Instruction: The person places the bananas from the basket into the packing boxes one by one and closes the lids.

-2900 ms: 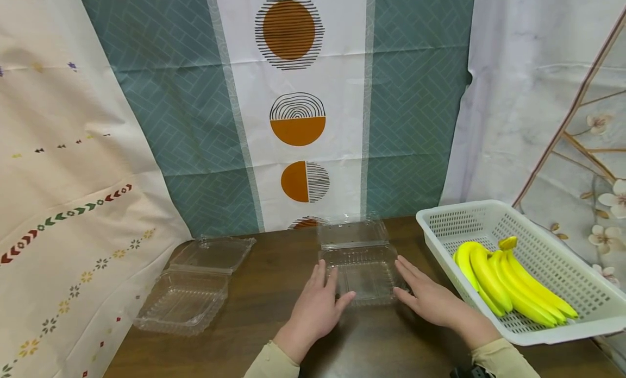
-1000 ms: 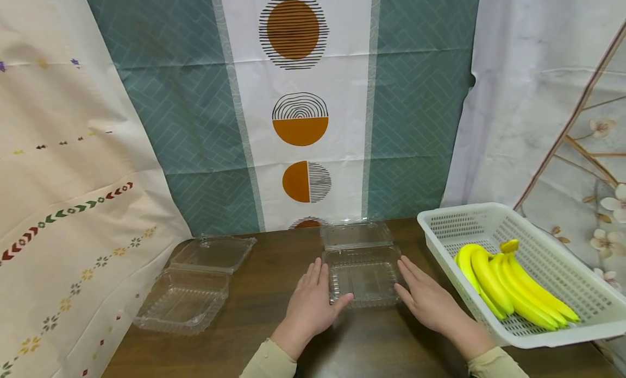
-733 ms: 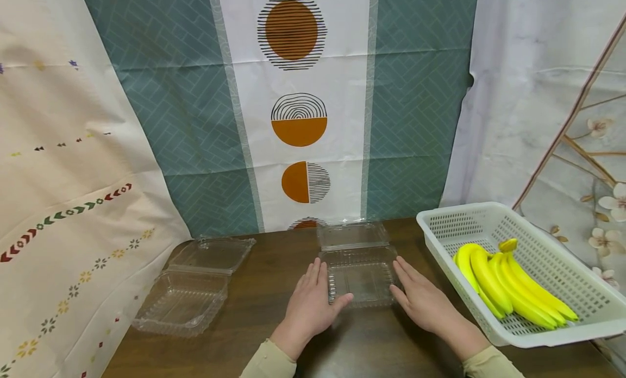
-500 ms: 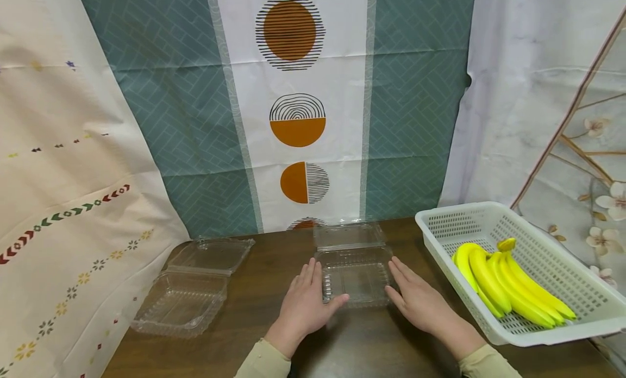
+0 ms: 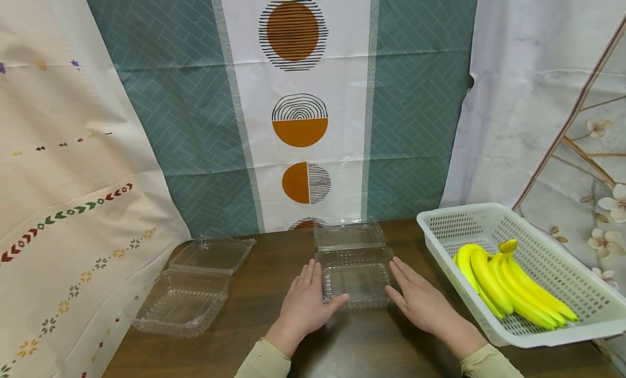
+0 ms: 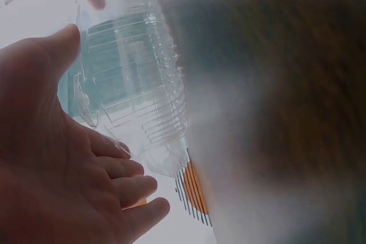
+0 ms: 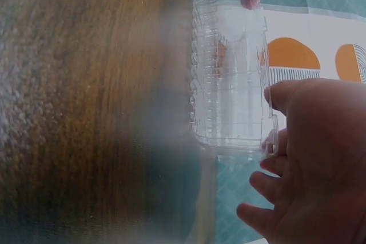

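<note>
A clear plastic clamshell container (image 5: 357, 277) lies on the table in the head view, its lid (image 5: 349, 235) folded back toward the rear curtain. My left hand (image 5: 305, 304) is at its left side, fingers straight and thumb spread along the front edge. On the opposite side, my right hand (image 5: 423, 302) has its straight fingers at the container's right wall. The left wrist view shows the fingertips (image 6: 134, 170) beside the container's rim. From the right wrist, the thumb and fingers (image 7: 266, 184) show along the rim. No fingers curl round it.
A second clear clamshell (image 5: 183, 302) lies with its lid back on the table's left. At the right stands a white perforated basket (image 5: 562, 253) with a bunch of bananas (image 5: 513, 285) in it. Patterned curtains (image 5: 186, 106) enclose the back and sides of the table (image 5: 264, 291).
The container has shifted slightly left with both hands, which keep to its sides. The left fingers have drawn together compared with the earliest frame. The basket and second clamshell have not moved.
</note>
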The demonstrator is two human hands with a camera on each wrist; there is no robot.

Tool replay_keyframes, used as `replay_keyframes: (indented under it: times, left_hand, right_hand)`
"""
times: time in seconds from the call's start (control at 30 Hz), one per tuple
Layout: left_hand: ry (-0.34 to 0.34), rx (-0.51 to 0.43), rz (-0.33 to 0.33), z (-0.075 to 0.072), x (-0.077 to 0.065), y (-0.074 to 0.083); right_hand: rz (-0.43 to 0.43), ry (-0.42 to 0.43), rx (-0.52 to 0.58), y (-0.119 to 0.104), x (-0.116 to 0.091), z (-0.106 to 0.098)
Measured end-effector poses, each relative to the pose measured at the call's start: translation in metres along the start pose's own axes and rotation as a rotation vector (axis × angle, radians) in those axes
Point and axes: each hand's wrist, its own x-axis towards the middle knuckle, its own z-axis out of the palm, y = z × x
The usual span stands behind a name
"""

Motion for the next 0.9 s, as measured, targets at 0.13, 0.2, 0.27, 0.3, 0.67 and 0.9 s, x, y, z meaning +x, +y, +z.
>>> replay_keyframes:
  times: [0.13, 0.2, 0.27, 0.3, 0.67, 0.9]
  left_hand:
    - [-0.001, 0.001, -0.001, 0.000, 0.000, 0.000]
    - [-0.002, -0.007, -0.003, 0.001, 0.000, 0.000]
    - [-0.004, -0.016, -0.006, 0.000, 0.000, 0.000]
    - [-0.004, -0.021, -0.004, 0.000, 0.000, 0.000]
    - [-0.004, -0.021, -0.004, -0.001, -0.001, 0.000]
    - [0.002, -0.013, 0.002, 0.000, -0.001, 0.000]
  right_hand:
    - [-0.010, 0.012, -0.013, 0.000, 0.001, 0.000]
    - [-0.022, 0.021, -0.023, 0.000, 0.001, -0.001]
    - [-0.034, 0.034, -0.037, 0.000, 0.001, -0.002]
    - [-0.037, 0.041, -0.040, 0.000, 0.001, -0.003]
    - [-0.054, 0.074, -0.068, -0.005, 0.002, -0.018]
    - [-0.077, 0.138, -0.116, -0.008, 0.005, -0.037]
